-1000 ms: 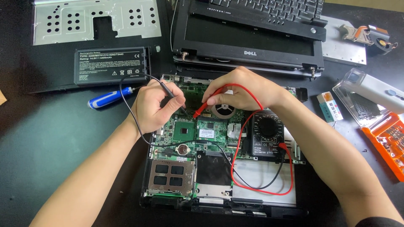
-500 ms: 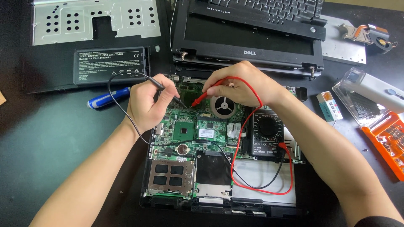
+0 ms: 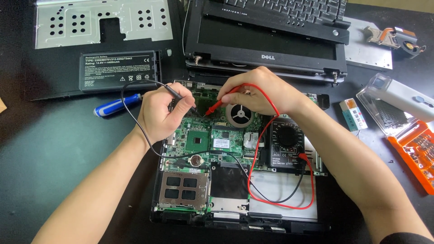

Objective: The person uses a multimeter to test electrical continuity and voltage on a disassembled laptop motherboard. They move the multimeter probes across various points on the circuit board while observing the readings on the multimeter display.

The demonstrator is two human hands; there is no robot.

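Observation:
An opened laptop base with a green motherboard (image 3: 205, 140) lies in front of me. My left hand (image 3: 160, 115) grips a black probe (image 3: 183, 100), its tip down on the board near the top edge. My right hand (image 3: 255, 92) pinches a red probe (image 3: 217, 107), whose tip meets the board close to the black one, beside the round fan (image 3: 239, 114). Black and red leads loop down to a black multimeter (image 3: 285, 142) resting on the right side of the laptop base.
A detached screen and keyboard assembly (image 3: 266, 40) lies behind the board. A black battery (image 3: 117, 70), a blue-handled screwdriver (image 3: 115, 105) and a perforated metal plate (image 3: 101, 20) are at the left. An orange bit case (image 3: 418, 151), a white eraser (image 3: 352, 114) and a heatsink (image 3: 393, 36) sit at the right.
Both hands shifted up and slightly left over the board. The two probe tips now touch points nearer its top edge, closer together.

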